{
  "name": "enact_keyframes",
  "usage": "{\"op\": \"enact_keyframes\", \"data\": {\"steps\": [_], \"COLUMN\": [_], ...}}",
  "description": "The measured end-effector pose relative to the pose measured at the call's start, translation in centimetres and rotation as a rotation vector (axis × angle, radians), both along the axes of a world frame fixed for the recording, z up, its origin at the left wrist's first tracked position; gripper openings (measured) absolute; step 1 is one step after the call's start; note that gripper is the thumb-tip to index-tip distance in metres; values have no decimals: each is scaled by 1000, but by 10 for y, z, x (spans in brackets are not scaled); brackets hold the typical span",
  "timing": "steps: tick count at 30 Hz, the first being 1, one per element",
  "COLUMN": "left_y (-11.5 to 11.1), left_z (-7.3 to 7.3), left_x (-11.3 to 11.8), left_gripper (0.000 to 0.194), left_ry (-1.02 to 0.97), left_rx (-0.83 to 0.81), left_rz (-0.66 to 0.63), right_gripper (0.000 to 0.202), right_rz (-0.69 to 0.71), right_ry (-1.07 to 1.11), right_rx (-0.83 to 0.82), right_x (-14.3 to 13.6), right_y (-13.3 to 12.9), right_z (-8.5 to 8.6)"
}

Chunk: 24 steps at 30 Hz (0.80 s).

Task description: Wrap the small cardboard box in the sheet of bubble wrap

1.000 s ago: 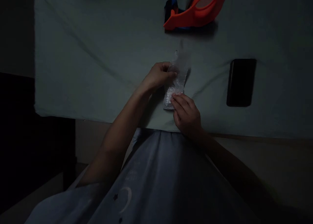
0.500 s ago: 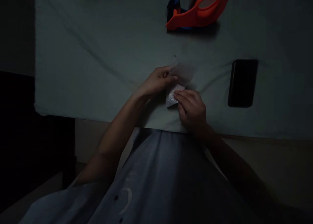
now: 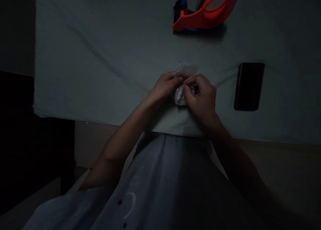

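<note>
A small piece of crinkled, clear bubble wrap [image 3: 180,96] is between my two hands, just above the table near its front edge. My left hand [image 3: 167,84] pinches its left side with thumb and fingers. From the right, my right hand [image 3: 202,95] pinches the wrap near its middle, thumb and forefinger close to my left fingertips. A thin translucent flap [image 3: 189,69] of the wrap sticks out beyond the fingers. Whether anything is inside the wrap is too dark to tell.
An orange and blue tape dispenser [image 3: 208,17] with a roll of tape lies at the back of the cloth-covered table [image 3: 100,89]. To the right of my hands lies a black phone-like slab [image 3: 249,86]. The table's front edge runs close to my body.
My right hand has moved up from the lower part of the bubble wrap to beside my left fingertips and now pinches there. The near part of the wrap looks more bunched.
</note>
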<state>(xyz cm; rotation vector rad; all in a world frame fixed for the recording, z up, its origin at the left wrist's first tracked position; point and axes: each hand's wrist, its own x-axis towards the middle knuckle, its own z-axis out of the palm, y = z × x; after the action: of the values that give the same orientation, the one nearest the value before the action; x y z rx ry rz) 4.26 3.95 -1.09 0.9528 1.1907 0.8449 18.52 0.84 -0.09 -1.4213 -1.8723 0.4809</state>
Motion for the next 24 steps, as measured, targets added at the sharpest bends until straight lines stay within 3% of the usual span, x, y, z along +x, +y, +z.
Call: {"op": "enact_keyframes", "data": {"steps": [5,8,10,12,16,21,24], "left_y": [-12,-15,-16,-17,-17,-21,-26], "left_z": [7,7,6,7,12,15,14], "left_x": [-7,-12,-15,-17,-19,-17,-12], "left_gripper": [18,22,19,17,19,9,18], "left_ry": [-134,-202,-239,-284,-382,-460,-424], "left_rx": [8,-38,-86,-147,-280,-341,-315], "left_rz": [-161,-202,-187,-143,-95,-91,-27], "right_gripper": [13,8,5,22,47,42,38], "right_rz": [-67,-29,7,94,357,413,442], "right_ry": [24,64,129,182,33,-39,-5], "right_rx": [-4,-46,-83,-117,-72,-15,-37], "right_x": [2,4,7,11,21,29,32], "right_y": [5,4,-2,-11,-25,-25,-21], "right_z": [3,6,10,15,23,22,22]}}
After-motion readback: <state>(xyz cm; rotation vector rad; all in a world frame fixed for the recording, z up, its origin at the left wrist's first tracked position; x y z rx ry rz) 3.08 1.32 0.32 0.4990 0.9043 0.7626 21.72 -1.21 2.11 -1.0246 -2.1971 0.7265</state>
